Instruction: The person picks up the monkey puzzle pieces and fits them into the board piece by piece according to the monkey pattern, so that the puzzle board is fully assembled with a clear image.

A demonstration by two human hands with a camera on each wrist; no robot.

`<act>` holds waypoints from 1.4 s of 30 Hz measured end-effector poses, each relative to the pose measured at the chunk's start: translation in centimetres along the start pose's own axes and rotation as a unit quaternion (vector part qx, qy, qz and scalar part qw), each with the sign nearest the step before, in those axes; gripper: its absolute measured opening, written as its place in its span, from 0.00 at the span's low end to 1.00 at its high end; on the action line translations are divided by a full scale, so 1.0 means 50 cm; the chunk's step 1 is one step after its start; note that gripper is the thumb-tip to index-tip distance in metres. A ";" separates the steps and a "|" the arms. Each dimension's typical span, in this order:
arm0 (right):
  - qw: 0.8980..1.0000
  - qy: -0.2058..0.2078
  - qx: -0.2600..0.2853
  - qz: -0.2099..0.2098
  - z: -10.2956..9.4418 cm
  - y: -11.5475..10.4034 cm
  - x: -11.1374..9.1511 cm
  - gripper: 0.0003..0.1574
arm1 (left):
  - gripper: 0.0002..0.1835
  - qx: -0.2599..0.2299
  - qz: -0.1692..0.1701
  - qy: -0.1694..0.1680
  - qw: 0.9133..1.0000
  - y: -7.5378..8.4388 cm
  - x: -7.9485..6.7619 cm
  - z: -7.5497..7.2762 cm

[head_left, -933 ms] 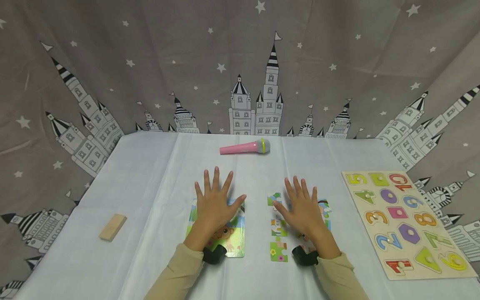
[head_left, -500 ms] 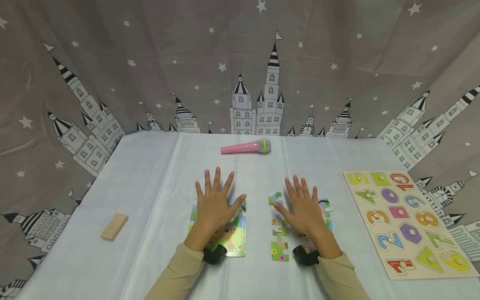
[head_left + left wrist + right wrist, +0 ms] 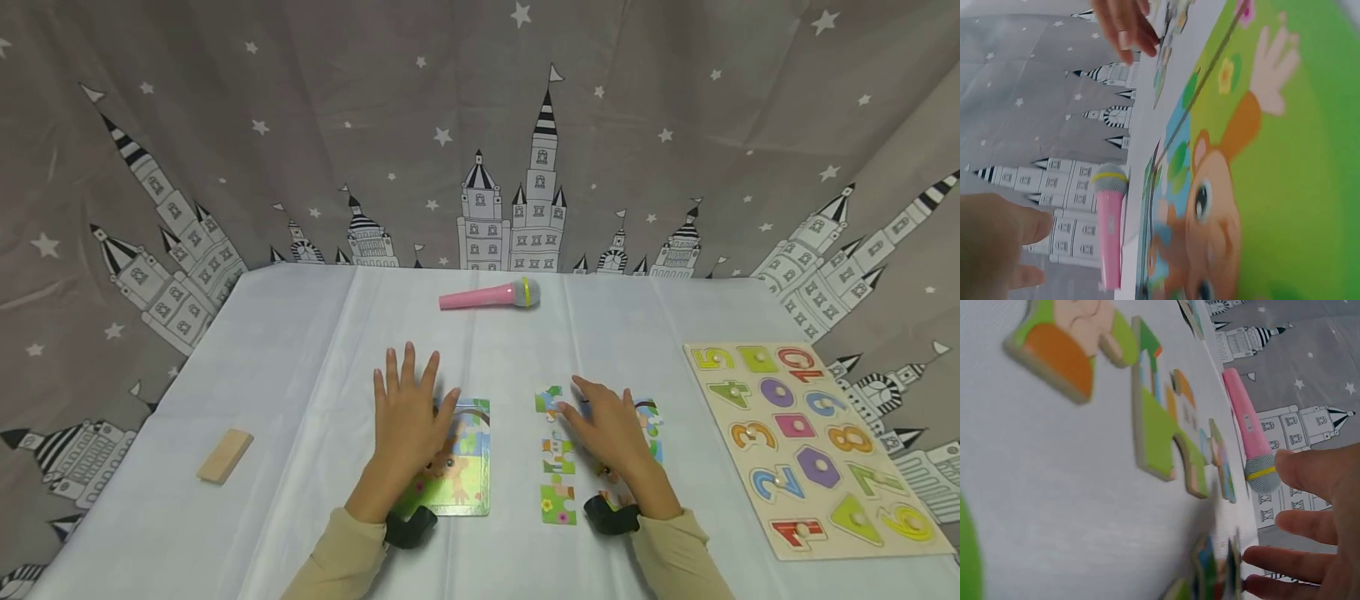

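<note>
Three colourfully printed jigsaw pieces [image 3: 557, 457] lie in a column on the white cloth-covered surface [image 3: 315, 383] in the head view, beside the right hand [image 3: 612, 429], whose fingers are released, thumb and forefinger parted; the left hand [image 3: 407, 433], holding nothing, spreads straight fingers over the square picture board with a cartoon animal [image 3: 474, 477]. The left-wrist view shows a pink toy microphone [image 3: 1109, 231] beyond that board. The right-wrist view shows the pieces' edges; pinching opposite edges should lift one cleanly.

puzzle board [image 3: 463, 471] is mostly green and blue, mic [image 3: 487, 296] pink with a yellow ring [image 3: 527, 292], grey curtain [image 3: 480, 92] has white stars [image 3: 442, 136]
</note>
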State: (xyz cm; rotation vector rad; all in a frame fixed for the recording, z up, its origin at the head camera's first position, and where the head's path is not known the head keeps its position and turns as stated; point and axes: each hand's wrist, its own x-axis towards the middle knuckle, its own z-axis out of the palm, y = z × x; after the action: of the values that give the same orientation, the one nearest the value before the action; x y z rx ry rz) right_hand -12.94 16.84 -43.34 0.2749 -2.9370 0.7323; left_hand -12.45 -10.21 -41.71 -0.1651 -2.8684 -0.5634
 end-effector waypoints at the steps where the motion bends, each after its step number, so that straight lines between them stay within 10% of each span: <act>1: 1.000 0.004 0.012 0.003 0.003 0.003 0.000 0.33 | 0.32 -0.015 -0.002 0.010 1.000 -0.008 -0.005 -0.005; 7: 0.995 0.047 0.084 -0.006 0.019 0.006 0.006 0.28 | 0.30 -0.111 -0.037 0.038 0.992 -0.078 -0.046 -0.031; 16: 0.990 0.041 0.136 0.006 0.034 -0.009 0.025 0.26 | 0.50 -0.174 -0.055 -0.096 0.978 -0.168 -0.111 -0.028; 24: 0.996 -0.010 0.087 0.016 0.037 -0.020 0.054 0.29 | 0.63 -0.180 -0.020 -0.164 0.970 -0.177 -0.135 -0.035; 35: 0.987 -0.149 0.048 0.038 0.000 -0.026 0.082 0.42 | 0.67 -0.176 -0.014 -0.170 0.969 -0.177 -0.138 -0.034; 42: 0.981 -0.169 0.057 0.072 -0.001 -0.024 0.089 0.36 | 0.67 -0.166 -0.015 -0.169 0.972 -0.177 -0.137 -0.031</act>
State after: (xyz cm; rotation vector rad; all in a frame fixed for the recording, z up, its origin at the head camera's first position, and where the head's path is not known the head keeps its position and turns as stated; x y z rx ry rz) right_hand -17.03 15.15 -42.13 0.2171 -3.2668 0.9624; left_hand -6.84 -19.42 -45.09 -0.2965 -3.0767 -1.1185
